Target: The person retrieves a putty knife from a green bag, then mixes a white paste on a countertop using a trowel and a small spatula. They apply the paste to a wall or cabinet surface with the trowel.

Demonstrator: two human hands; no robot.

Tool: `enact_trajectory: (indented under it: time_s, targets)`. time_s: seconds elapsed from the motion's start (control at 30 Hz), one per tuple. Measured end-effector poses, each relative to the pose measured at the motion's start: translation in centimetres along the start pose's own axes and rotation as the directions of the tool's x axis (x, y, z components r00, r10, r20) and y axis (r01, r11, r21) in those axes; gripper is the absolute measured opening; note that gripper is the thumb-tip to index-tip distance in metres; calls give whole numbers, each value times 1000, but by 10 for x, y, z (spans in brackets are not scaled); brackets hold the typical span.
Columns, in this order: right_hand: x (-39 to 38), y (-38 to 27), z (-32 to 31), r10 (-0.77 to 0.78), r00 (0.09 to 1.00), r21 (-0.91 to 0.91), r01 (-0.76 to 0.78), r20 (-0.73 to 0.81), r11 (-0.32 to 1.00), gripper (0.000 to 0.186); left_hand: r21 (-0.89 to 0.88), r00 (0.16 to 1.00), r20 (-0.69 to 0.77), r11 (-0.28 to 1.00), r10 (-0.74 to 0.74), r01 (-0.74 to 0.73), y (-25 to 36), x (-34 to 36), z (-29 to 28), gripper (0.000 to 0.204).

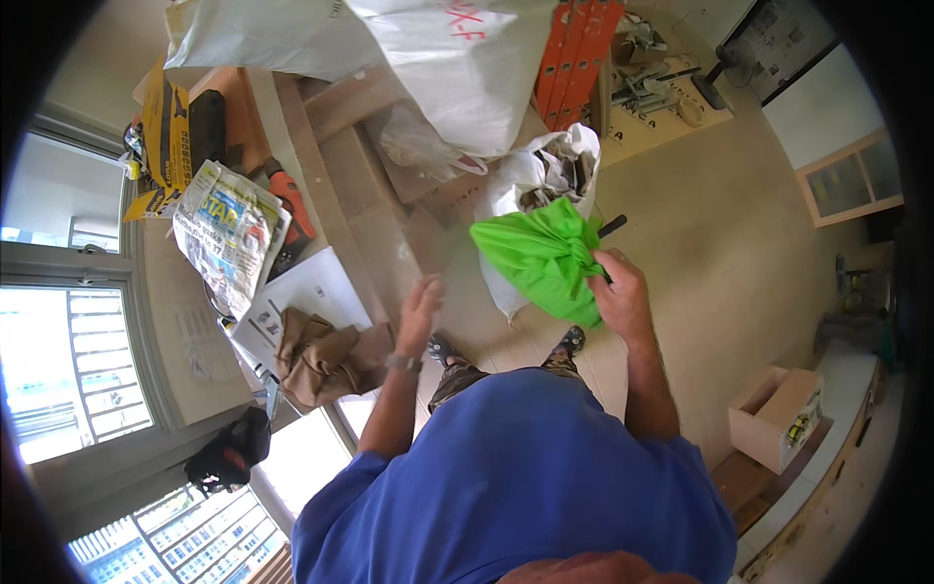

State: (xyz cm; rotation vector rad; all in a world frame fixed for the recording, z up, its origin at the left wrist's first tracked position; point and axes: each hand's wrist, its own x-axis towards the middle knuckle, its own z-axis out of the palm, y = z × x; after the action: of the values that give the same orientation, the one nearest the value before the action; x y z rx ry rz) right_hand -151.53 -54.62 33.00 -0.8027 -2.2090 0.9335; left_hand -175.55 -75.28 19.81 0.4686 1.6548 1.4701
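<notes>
In my right hand (621,294) is a bright green cloth bag (540,261), gripped at its bunched, twisted end with the fingers closed round it. The rest of the cloth spreads out to the left, in front of a white sack (498,200) with crumpled scraps at its mouth. A short dark rod (612,226) shows just beyond the gathered cloth; whether it touches the bag I cannot tell. My left hand (419,310), a little blurred, is raised empty with its fingers stretched out. Nearest to it are brown wooden boards and a crumpled brown cloth (326,358).
To the left lie a newspaper (229,229), an orange-and-black power tool (289,206), a white box (309,292) and a yellow box (165,127). Large white sacks (457,68) and an orange ladder (576,58) stand ahead. A wooden box (769,419) sits at the right.
</notes>
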Motion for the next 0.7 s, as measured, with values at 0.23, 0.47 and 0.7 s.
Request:
enact_trajectory:
  time_s: [0.23, 0.47, 0.7]
  targets:
    - [-60, 81, -110, 230, 970, 112, -237, 75, 965, 22, -426, 730, 548, 616, -408, 663, -94, 1, 214, 99]
    - [-80, 136, -132, 264, 947, 194, -298, 182, 935, 25, -440, 686, 694, 626, -218, 644, -67, 5, 264, 101]
    - [-47, 106, -73, 146, 928, 335, -265, 342, 904, 25, -579, 888, 447, 722, -108, 379, -28, -28, 190, 88]
